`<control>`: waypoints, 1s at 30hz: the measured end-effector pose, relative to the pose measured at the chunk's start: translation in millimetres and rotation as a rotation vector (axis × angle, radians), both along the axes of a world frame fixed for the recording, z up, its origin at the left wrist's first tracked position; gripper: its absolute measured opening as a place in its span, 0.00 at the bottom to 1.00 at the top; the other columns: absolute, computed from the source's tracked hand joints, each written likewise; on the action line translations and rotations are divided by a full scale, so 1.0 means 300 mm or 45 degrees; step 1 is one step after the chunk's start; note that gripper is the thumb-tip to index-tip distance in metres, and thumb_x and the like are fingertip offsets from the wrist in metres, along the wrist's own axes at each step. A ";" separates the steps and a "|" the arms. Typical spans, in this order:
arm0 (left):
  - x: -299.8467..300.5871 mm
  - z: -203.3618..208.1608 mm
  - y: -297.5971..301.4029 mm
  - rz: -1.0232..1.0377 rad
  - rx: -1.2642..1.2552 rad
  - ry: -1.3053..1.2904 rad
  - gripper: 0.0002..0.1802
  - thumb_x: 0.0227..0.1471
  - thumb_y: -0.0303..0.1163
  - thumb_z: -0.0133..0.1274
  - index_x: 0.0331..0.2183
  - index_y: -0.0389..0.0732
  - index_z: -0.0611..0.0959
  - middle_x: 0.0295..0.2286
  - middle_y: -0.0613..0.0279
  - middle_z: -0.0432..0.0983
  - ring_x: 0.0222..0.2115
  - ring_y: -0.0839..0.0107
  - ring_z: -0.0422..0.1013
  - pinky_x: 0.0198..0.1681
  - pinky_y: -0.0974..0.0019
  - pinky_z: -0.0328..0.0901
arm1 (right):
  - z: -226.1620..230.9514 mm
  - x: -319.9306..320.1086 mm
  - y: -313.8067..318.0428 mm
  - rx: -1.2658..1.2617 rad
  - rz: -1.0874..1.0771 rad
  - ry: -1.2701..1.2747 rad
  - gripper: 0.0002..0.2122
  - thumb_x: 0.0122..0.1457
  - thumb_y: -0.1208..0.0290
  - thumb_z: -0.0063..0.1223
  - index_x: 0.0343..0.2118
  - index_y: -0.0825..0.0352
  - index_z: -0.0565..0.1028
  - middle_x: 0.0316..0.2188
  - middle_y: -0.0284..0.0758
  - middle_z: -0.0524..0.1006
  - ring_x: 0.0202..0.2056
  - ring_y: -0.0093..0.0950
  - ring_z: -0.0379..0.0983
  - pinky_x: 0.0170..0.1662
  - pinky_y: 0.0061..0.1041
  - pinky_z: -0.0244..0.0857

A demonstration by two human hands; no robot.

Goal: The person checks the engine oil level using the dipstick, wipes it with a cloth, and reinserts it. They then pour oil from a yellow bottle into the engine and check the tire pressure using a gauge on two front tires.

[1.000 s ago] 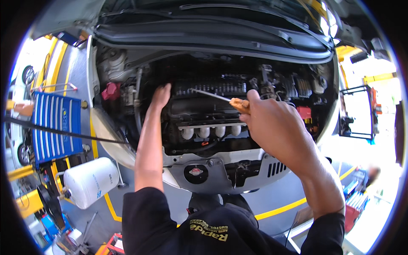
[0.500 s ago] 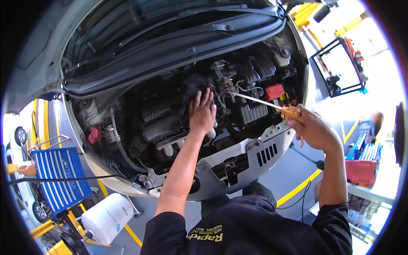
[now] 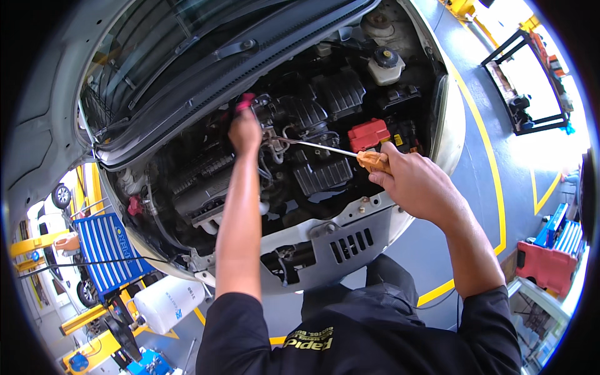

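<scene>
My left hand (image 3: 245,132) reaches over the back of the engine (image 3: 200,181), near the cowl. Its fingers are bent forward around a blurred dark and pink thing (image 3: 246,100), too smeared to name. My right hand (image 3: 415,184) is closed on an orange air blow gun (image 3: 374,160) at the right front of the engine bay. A long thin metal nozzle runs leftward from it, its end among the hoses and metal fittings in the middle of the engine. The gun's grip is mostly hidden in my palm.
Close to the nozzle are a red battery terminal cover (image 3: 369,134) and a ribbed black box (image 3: 322,176). A white fluid reservoir (image 3: 385,65) sits at the back right. The front panel (image 3: 350,244) edges the bay. A blue tool cabinet (image 3: 109,253) stands left, a black-framed cart (image 3: 531,81) right.
My left hand has moved from lying spread over the engine to farther back and left, now bent round the pink thing. The blow gun has shifted left in view, as has the whole car.
</scene>
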State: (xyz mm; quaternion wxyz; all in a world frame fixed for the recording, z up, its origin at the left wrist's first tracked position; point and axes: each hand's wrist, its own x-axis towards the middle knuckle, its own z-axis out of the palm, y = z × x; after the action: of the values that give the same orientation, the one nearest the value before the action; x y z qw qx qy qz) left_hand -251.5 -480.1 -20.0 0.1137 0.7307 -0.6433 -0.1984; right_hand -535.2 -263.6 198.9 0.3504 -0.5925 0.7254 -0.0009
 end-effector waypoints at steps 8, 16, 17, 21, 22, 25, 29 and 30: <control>-0.067 0.046 0.023 0.249 -0.024 -0.372 0.31 0.68 0.50 0.38 0.54 0.36 0.82 0.58 0.42 0.72 0.63 0.52 0.64 0.67 0.45 0.55 | 0.014 -0.318 0.027 -0.076 -0.078 -0.079 0.16 0.68 0.57 0.53 0.43 0.68 0.68 0.30 0.51 0.80 0.39 0.51 0.78 0.42 0.46 0.68; -0.388 -0.039 0.085 -0.706 -0.625 -0.350 0.34 0.65 0.46 0.47 0.66 0.39 0.67 0.65 0.45 0.61 0.64 0.49 0.61 0.67 0.40 0.53 | -0.012 -0.458 0.068 0.035 -0.277 -0.021 0.16 0.68 0.57 0.53 0.43 0.68 0.69 0.28 0.51 0.79 0.37 0.52 0.78 0.40 0.47 0.67; -0.418 -0.044 0.076 -0.719 -0.521 -0.371 0.33 0.65 0.45 0.46 0.66 0.40 0.68 0.68 0.48 0.56 0.65 0.51 0.60 0.67 0.41 0.52 | -0.018 -0.458 0.075 0.060 -0.330 0.012 0.16 0.68 0.57 0.53 0.43 0.68 0.70 0.28 0.51 0.79 0.36 0.52 0.78 0.39 0.47 0.67; -0.435 -0.038 0.100 -0.611 -0.775 -0.252 0.28 0.70 0.44 0.37 0.62 0.37 0.73 0.64 0.50 0.65 0.64 0.48 0.62 0.64 0.45 0.57 | -0.015 -0.434 0.101 0.010 -0.346 -0.024 0.16 0.68 0.58 0.54 0.43 0.68 0.71 0.22 0.45 0.78 0.30 0.45 0.80 0.36 0.43 0.68; -0.420 -0.038 0.140 -0.671 -0.764 -0.201 0.28 0.69 0.44 0.39 0.63 0.39 0.73 0.66 0.53 0.62 0.64 0.50 0.61 0.65 0.44 0.57 | -0.005 -0.422 0.112 0.017 -0.367 -0.045 0.16 0.68 0.57 0.54 0.43 0.68 0.71 0.22 0.44 0.78 0.29 0.44 0.80 0.35 0.43 0.68; -0.404 -0.070 0.236 -0.993 -0.432 -0.162 0.28 0.65 0.42 0.46 0.62 0.44 0.74 0.69 0.59 0.57 0.67 0.51 0.57 0.65 0.44 0.56 | 0.043 -0.407 0.141 -0.003 -0.401 -0.056 0.15 0.68 0.59 0.54 0.43 0.68 0.71 0.22 0.42 0.78 0.27 0.38 0.80 0.35 0.40 0.69; -0.517 -0.056 0.092 -0.717 -0.642 0.281 0.22 0.66 0.42 0.43 0.48 0.39 0.86 0.58 0.49 0.74 0.60 0.50 0.67 0.63 0.54 0.62 | 0.044 -0.391 0.163 0.027 -0.405 0.042 0.13 0.69 0.63 0.54 0.43 0.69 0.71 0.25 0.41 0.80 0.28 0.32 0.80 0.35 0.34 0.71; -0.572 -0.037 -0.003 -0.620 -0.593 0.641 0.26 0.68 0.45 0.41 0.44 0.37 0.86 0.50 0.41 0.78 0.53 0.45 0.73 0.57 0.50 0.66 | 0.033 -0.392 0.166 -0.020 -0.408 0.048 0.13 0.69 0.62 0.54 0.43 0.69 0.71 0.26 0.41 0.80 0.28 0.32 0.80 0.35 0.34 0.71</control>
State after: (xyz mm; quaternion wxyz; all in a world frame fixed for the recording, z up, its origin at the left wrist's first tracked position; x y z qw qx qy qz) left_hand -423.2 -481.1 -31.1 0.3792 0.4407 -0.7770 -0.2411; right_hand -652.6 -214.0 208.9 0.3275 -0.4718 0.8170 -0.0513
